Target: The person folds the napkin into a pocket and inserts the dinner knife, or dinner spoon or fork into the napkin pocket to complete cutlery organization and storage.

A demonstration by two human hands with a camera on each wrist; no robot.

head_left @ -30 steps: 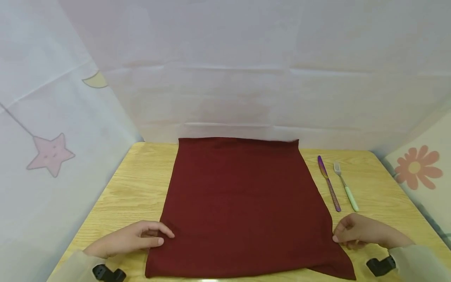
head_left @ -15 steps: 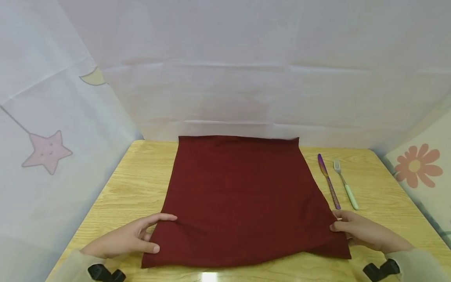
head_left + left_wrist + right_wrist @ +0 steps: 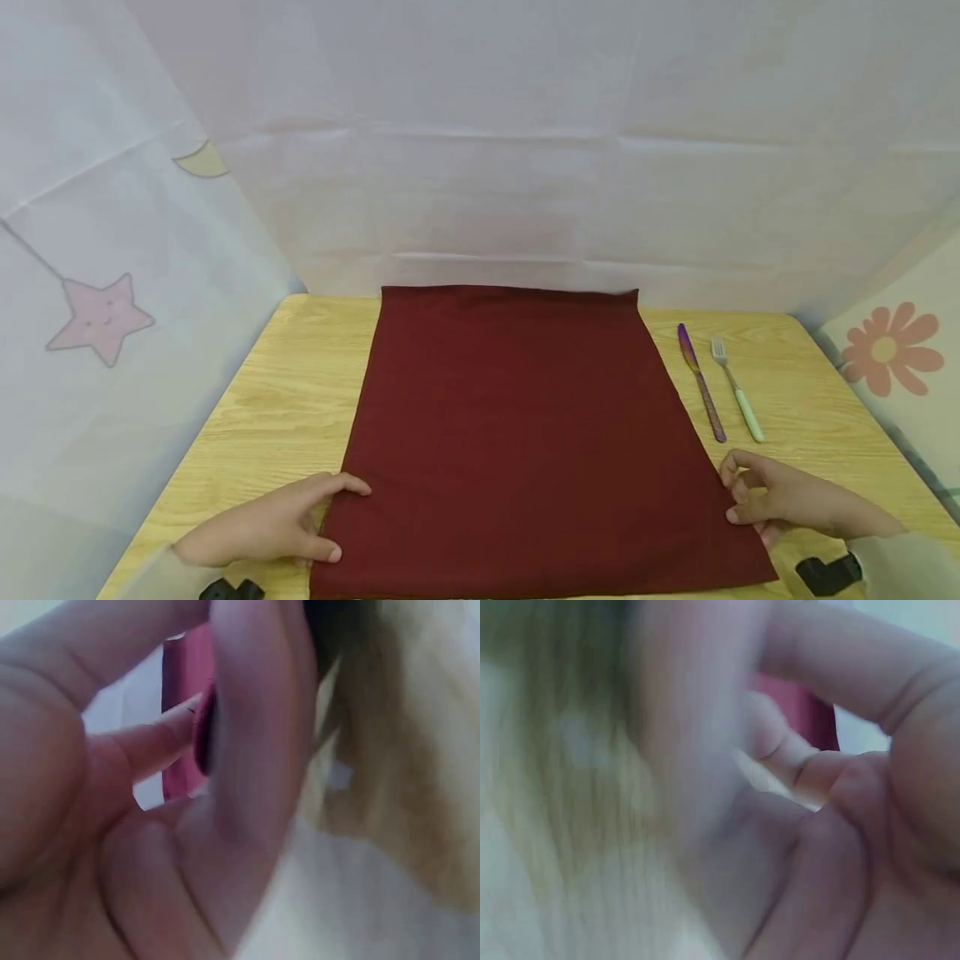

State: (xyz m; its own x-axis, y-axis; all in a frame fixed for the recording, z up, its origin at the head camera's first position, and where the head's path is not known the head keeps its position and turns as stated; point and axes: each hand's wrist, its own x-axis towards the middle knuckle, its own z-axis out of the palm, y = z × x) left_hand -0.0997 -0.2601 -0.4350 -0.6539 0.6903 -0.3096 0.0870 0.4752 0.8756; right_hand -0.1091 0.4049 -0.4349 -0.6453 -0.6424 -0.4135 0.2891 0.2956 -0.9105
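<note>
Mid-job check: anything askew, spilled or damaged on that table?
No spill or damage shows. One oddity: the far edge of the dark red cloth seems to ride up the pale fabric backdrop, past the back edge of the yellowish wooden table.

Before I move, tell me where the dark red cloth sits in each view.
Head: the dark red cloth spans the middle, down to the bottom edge.
Left wrist: a strip of it, above and left of centre, partly behind the left hand.
Right wrist: a patch of it, above and right of centre, partly behind the right hand.
Shared landmark: the wooden table, at right in left wrist, at left in right wrist.
</note>
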